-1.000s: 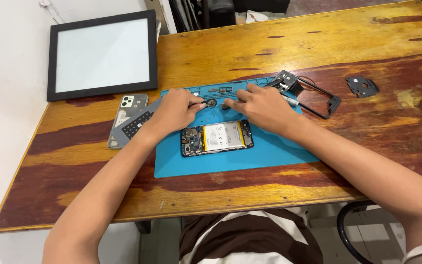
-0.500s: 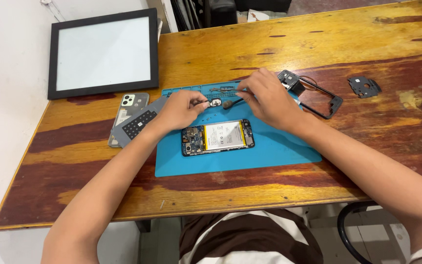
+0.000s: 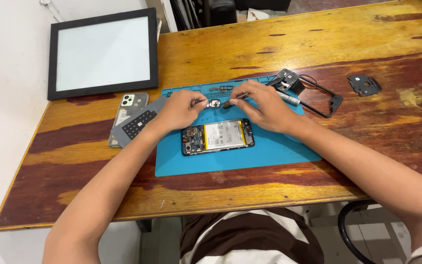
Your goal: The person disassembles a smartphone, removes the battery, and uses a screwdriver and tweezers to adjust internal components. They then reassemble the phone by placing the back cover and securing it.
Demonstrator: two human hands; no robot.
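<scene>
An opened smartphone [image 3: 218,136] with its battery showing lies on a blue repair mat [image 3: 250,154]. Just beyond it, my left hand [image 3: 180,110] pinches a small dark part [image 3: 214,103] over the mat's far edge. My right hand [image 3: 263,104] grips a thin tool [image 3: 234,100] whose tip points at that small part. Both hands hover close together above the phone.
A black-framed white panel [image 3: 102,51] sits at the back left. A phone back cover [image 3: 128,117] and a grey pad [image 3: 137,122] lie left of the mat. A black phone frame [image 3: 318,95] and a small black plate [image 3: 364,84] lie to the right. The wooden table's front edge is near.
Both hands have shifted slightly away from me toward the mat's far edge. The right hand has raised the tool tip toward the small part held by the left hand.
</scene>
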